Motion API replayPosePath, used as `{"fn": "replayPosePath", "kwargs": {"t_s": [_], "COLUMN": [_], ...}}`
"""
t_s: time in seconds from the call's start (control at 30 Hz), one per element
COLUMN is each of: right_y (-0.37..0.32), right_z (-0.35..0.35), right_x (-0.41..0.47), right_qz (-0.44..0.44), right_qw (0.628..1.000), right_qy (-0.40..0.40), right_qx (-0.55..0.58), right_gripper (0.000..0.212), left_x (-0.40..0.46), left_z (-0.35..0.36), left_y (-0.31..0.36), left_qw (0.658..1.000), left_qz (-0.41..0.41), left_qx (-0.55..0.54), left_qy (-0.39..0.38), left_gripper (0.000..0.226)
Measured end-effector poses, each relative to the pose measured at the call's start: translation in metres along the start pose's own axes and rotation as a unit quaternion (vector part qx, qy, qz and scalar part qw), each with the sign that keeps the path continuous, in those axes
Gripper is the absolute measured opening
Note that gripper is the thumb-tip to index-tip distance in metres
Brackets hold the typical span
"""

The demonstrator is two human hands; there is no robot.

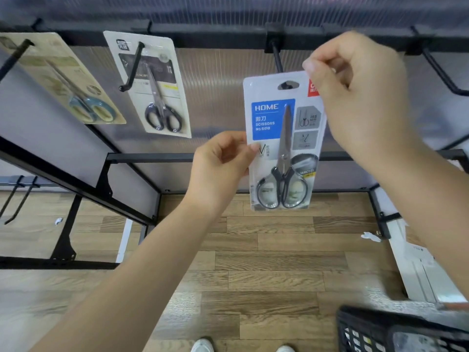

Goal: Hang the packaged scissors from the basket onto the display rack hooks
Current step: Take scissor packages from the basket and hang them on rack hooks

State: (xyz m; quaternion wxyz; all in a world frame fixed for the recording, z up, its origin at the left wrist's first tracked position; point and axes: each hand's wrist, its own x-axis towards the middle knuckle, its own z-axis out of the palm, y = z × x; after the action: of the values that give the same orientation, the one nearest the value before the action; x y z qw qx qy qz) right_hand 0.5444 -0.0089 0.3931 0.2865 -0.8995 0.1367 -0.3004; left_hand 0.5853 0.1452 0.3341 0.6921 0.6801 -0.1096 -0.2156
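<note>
Head view: the pack [283, 141] is held upright at the centre hook [279, 59], whose tip shows in the hang hole, the right hand [355, 82] pinching the top right corner and the left hand [220, 161] pinching the left edge. Two other packs [152, 82] already hang at left, and the basket [396, 334] sits at lower right. Likely risk: if either pinch lets go before the hole is well along the hook, the pack may tilt, slip off the tip and drop to the floor [266, 262]

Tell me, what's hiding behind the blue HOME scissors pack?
A black hook runs behind the pack; its tip pokes through the hanging hole. Both hands pinch the pack's edges. The rest of the hook's shaft and the back panel there are covered.
</note>
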Motion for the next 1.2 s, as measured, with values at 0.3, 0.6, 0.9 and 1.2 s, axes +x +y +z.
{"fn": "replayPosePath", "kwargs": {"t_s": [0.3,0.6,0.9,1.2], "right_y": [0.015,0.015,0.023,0.039], "right_z": [0.006,0.027,0.056,0.069], "right_x": [-0.001,-0.006,0.013,0.010], "right_qz": [-0.001,0.012,0.011,-0.062], "right_qw": [1.000,0.997,0.995,0.959], "right_qy": [0.011,0.012,0.005,0.048], "right_qx": [-0.028,-0.070,-0.097,-0.273], "right_gripper": [0.020,0.023,0.053,0.061], "left_x": [0.018,0.061,0.094,0.106], "left_z": [0.000,0.003,0.006,0.012], "left_y": [-0.011,-0.014,-0.013,-0.005], "left_qw": [0.999,0.996,0.992,0.981], "left_qz": [0.024,0.028,0.028,0.034], "left_qx": [0.047,0.074,0.095,0.161], "left_qy": [0.015,0.046,0.076,0.101], "left_gripper": [0.013,0.015,0.015,0.016]}}
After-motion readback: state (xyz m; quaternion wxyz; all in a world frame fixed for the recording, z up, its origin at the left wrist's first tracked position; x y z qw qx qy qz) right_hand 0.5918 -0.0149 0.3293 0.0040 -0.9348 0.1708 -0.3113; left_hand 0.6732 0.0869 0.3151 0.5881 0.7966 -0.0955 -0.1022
